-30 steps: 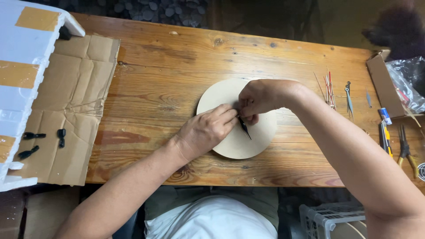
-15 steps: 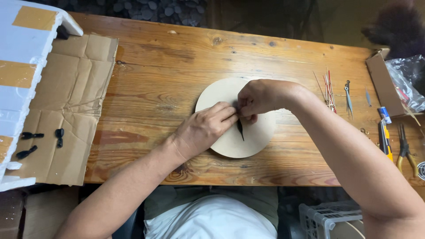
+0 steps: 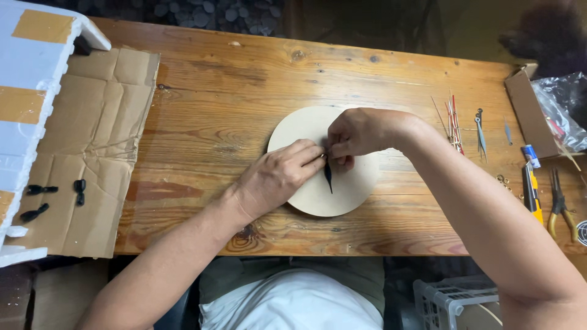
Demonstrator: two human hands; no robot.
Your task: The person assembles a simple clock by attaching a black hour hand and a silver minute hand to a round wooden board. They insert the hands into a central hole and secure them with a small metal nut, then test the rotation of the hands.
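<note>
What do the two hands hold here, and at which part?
Both hands pinch the top end of a thin black pointer at the round beige disc's centre.

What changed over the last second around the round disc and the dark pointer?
Very little. The dark pointer swung slightly, from slanting to hanging nearly straight toward the person. Both hands, left hand and right hand, stayed pinched together at the middle of the round disc; nothing was picked up or released. The disc and wooden table kept their places.

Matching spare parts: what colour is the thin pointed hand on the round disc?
Black, against the pale beige round disc; thin pointed hand shows best in the head view.
</note>
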